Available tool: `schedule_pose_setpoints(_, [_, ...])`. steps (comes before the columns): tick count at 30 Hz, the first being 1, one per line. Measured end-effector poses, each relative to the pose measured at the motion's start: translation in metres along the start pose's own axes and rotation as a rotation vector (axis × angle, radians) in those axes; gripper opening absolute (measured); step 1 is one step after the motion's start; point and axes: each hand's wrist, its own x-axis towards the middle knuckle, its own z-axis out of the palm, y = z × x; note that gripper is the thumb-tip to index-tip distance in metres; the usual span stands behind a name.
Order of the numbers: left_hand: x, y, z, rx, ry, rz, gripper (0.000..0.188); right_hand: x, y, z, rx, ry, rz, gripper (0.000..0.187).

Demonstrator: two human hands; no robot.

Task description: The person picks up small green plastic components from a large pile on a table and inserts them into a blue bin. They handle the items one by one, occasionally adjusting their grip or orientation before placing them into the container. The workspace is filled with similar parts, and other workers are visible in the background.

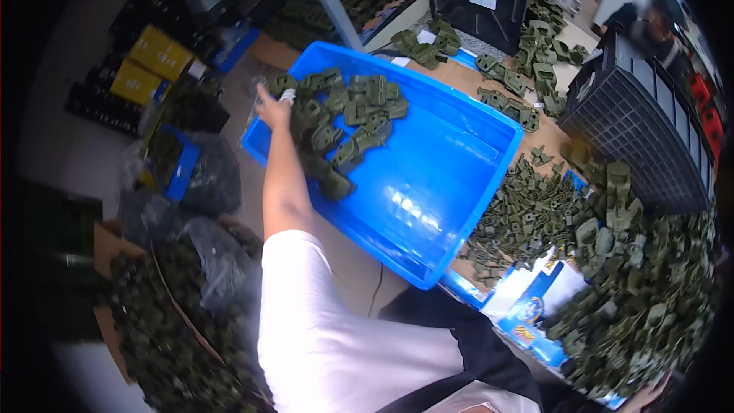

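Observation:
My left arm reaches forward to the far left corner of a large blue plastic bin (pixel 451 176). Above that rim is my left hand (pixel 273 109), its visible fingers spread, with a white covering on one fingertip. Beside it, in the bin's left part, lie several olive-green moulded plastic parts (pixel 365 138); the bin's right part shows bare blue floor. At the lower right edge of the view, my right hand (pixel 648 396) shows only in part, close to a big heap of green parts (pixel 642 313). Its fingers are hidden.
Small green pieces (pixel 527 206) cover the cardboard right of the bin. A black crate (pixel 642 122) stands tilted at right, a person (pixel 661 27) behind it. Left are a carton of dark parts (pixel 164 329), plastic bags (pixel 214 176) and yellow boxes (pixel 149 61). A grey post (pixel 329 0) rises behind the bin.

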Motion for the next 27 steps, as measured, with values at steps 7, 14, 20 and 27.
schedule_pose_setpoints(7, [0.063, -0.022, 0.006, 0.525, -0.201, 0.253, 0.085, -0.059, -0.153, 0.096, -0.017, -0.392, -0.056, 0.038])
schedule_pose_setpoints(14, [-0.012, 0.073, -0.090, -0.008, -0.246, 1.132, 0.058, -0.111, -0.298, 0.194, 0.385, -0.737, 0.118, 0.036])
schedule_pose_setpoints(20, [-0.164, 0.140, -0.165, -0.584, -0.668, 1.557, 0.055, -0.133, -0.411, 0.296, 1.145, -1.330, -0.027, 0.058])
schedule_pose_setpoints(27, [-0.323, 0.140, -0.123, -1.078, -1.222, 0.855, 0.091, -0.237, -0.364, 0.256, 1.426, -1.707, 0.305, 0.089])
